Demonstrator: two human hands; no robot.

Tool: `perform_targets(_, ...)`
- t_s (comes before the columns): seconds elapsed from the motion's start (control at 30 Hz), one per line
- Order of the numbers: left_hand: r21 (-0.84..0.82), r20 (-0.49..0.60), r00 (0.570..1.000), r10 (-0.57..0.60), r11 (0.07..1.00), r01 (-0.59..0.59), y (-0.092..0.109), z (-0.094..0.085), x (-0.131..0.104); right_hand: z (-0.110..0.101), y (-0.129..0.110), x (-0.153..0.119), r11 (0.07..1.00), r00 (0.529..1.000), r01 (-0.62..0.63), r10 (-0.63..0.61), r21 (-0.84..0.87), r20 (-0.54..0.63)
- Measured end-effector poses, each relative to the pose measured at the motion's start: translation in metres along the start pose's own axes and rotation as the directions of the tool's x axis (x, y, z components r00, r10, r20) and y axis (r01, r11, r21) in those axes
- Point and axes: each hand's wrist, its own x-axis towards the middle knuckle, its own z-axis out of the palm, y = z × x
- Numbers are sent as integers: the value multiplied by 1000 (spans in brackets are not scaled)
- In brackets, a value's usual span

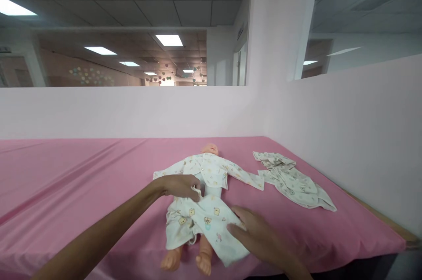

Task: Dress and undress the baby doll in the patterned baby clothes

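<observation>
Pinching pants (pixel 211 217) at waist and leg, left hand (pixel 183 186) and right hand (pixel 256 232) hold them over a doll (pixel 214 192)

Pinched left hand (pixel 183 186), loosely curled right hand (pixel 255 231)

Likely childcare training room: baby doll (pixel 213 192), pink-covered table (pixel 89 187), interior windows (pixel 132 62).

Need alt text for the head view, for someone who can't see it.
A person's left hand pinches the waist of patterned pants over the legs of a doll lying on a pink sheet, while the right hand touches one pant leg. A patterned shirt covers the doll's chest; another garment lies crumpled at right.
</observation>
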Motion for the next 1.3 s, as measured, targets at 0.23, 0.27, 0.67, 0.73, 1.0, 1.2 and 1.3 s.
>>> perform_targets(0.23, -382, -149, 987, 54, 918, -108, 5, 5, -9, 5, -22, 70, 872, 990, -79, 13, 482, 138)
perform_targets(0.27, -413, -177, 983, 53, 902, -123, 6, 4, -9, 6, -25, 81, 814, 979, -86, -39, 574, 202)
perform_targets(0.67, -45, 35, 985, 170, 985, -168, -4, 7, -46, 32, -24, 108, 838, 844, -126, -192, 532, 501)
perform_targets(0.73, -10, 36, 981, 193, 981, -192, -5, 10, -51, 28, -23, 102, 868, 842, -95, -191, 487, 505)
perform_targets(1.0, -26, -61, 967, 246, 968, -248, -3, 21, -48, 12, -14, 83, 921, 841, 33, -235, 388, 487)
perform_targets(1.2, -285, -246, 950, 195, 922, -263, -10, 18, -39, 18, -11, 88, 830, 868, -82, -212, 551, 449)
perform_targets(1.3, -522, -240, 967, 89, 828, -205, -19, 13, -30, 26, -9, 104, 645, 901, -164, -210, 746, 379)
